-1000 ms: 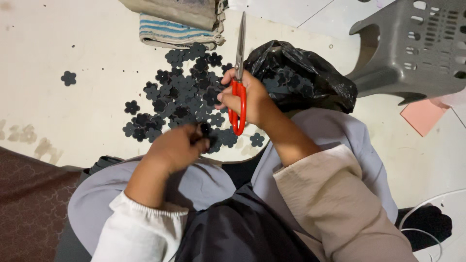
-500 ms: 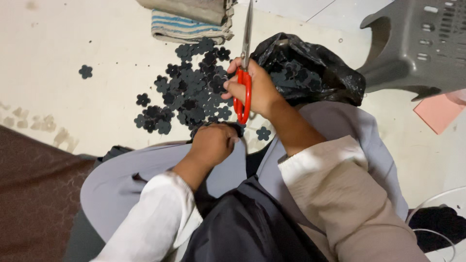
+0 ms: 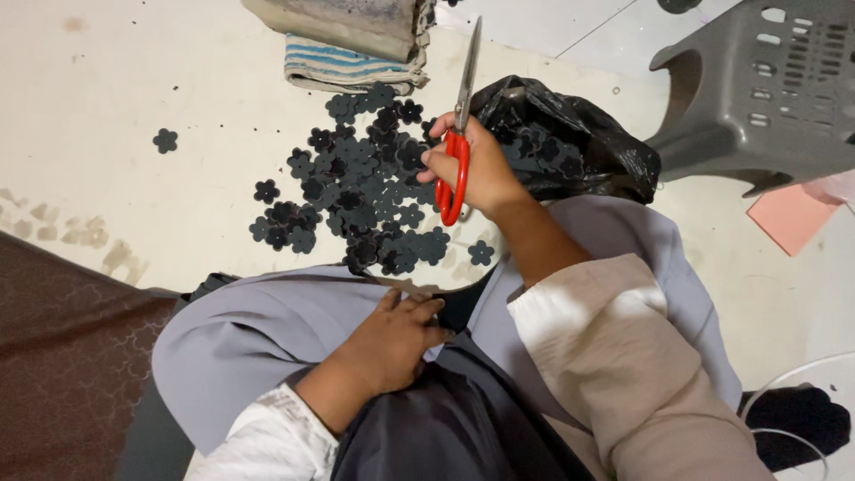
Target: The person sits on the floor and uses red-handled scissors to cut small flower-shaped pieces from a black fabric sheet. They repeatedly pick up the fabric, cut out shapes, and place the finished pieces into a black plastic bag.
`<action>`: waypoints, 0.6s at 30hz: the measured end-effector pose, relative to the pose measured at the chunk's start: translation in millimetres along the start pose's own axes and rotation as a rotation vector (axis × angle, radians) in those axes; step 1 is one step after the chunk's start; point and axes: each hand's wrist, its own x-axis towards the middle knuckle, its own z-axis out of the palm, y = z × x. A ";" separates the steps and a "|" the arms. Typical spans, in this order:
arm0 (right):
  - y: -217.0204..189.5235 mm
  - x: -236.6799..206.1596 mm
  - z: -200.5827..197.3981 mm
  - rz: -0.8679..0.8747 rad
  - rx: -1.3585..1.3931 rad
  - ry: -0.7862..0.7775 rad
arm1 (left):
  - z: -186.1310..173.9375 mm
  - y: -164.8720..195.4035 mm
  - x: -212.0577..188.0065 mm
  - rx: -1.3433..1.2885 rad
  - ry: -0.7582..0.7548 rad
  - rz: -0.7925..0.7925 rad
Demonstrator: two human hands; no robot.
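My right hand (image 3: 481, 174) grips red-handled scissors (image 3: 458, 134), blades closed and pointing away from me, held above a pile of several black flower-shaped cutouts (image 3: 365, 191) on the pale floor. My left hand (image 3: 396, 334) rests flat on my lap, on the grey cloth (image 3: 258, 325) near a dark fabric (image 3: 419, 428), with nothing visible in it. A black plastic bag (image 3: 570, 142) holding more black cutouts lies just right of the scissors hand.
One stray black cutout (image 3: 165, 140) lies apart at the left. A striped folded cloth (image 3: 352, 76) sits under a grey bundle at the top. A grey plastic stool (image 3: 766, 89) stands at the right, a pink sheet (image 3: 793, 218) beside it. A brown mat (image 3: 62, 356) is at the left.
My left hand has drawn back from the pile of cutouts onto my lap. My right hand keeps the scissors upright in roughly the same place.
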 end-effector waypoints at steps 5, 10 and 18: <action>-4.3 -4.9 -0.8 -0.045 0.007 -0.009 | -2.6 1.7 4.7 -0.094 -0.322 0.029; -4.0 -6.7 2.1 -0.102 0.025 -0.035 | 21.5 18.9 6.1 -0.086 -0.383 0.158; -6.9 -16.4 5.2 -0.105 0.014 0.009 | 53.5 33.7 -9.7 -0.297 -0.376 0.040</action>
